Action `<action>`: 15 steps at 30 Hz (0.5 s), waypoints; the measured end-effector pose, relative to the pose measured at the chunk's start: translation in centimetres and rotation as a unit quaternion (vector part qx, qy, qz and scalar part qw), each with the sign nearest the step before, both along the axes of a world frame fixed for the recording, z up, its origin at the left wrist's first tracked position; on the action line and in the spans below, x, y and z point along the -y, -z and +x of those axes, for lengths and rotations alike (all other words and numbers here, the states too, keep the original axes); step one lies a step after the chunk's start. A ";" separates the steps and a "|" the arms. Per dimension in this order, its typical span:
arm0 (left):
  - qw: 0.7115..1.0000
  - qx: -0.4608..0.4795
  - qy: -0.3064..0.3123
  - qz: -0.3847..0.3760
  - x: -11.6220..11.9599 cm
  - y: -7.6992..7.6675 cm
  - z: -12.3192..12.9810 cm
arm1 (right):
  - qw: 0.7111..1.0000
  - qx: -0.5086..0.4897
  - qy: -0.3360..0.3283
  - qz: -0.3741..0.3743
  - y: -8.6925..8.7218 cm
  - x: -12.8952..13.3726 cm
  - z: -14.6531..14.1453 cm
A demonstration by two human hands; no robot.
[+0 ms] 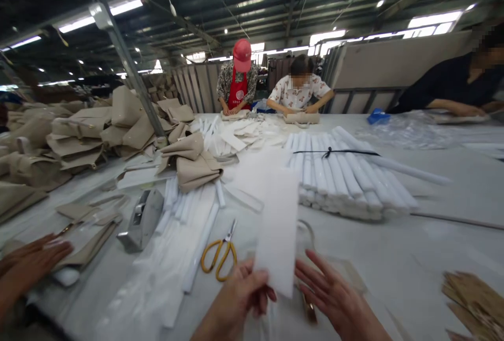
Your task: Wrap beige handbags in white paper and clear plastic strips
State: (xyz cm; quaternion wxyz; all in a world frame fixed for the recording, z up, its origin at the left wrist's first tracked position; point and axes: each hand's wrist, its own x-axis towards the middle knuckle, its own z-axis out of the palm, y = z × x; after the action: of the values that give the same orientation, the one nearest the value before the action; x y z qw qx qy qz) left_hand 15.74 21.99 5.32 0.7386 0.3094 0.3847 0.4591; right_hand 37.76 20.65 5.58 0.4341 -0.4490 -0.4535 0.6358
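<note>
My left hand (248,288) pinches the lower left edge of a white foam-like sheet (277,225), which stands up lengthwise above the table. On the other side of the sheet, my right hand (328,286) has its fingers stretched out close to the right edge; whether they touch it I cannot tell. Beneath my hands lies something pale with a brownish metal-looking piece (309,310), mostly hidden. Scissors with yellow handles (220,257) rest just left of my left hand.
A tied bundle of white rolls (342,173) lies ahead to the right. Left are a tape dispenser (142,220), plastic sleeves (145,273), beige bags (79,131) and a co-worker's hands (35,259). Brown paper (472,301) lies right. Several people work across the table.
</note>
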 end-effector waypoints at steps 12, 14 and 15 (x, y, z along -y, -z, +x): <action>0.959 -0.276 -0.003 -0.069 2.6 2.0 -2.0 | 0.978 0.206 -0.018 0.019 -2.2 4.2 6.4; 0.952 -0.284 0.032 -0.113 1.9 2.8 -2.3 | 0.944 0.317 -0.029 0.086 -1.9 4.5 8.3; 0.949 -0.285 0.050 -0.124 1.7 3.1 -2.1 | 0.926 0.355 -0.043 0.118 -1.8 4.7 8.8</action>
State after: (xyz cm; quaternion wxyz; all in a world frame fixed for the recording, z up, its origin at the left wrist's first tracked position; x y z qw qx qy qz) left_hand 13.62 20.26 2.22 0.6528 0.3523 0.6170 0.2628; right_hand 46.58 15.98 7.35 0.2665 -0.5708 -0.6689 0.3947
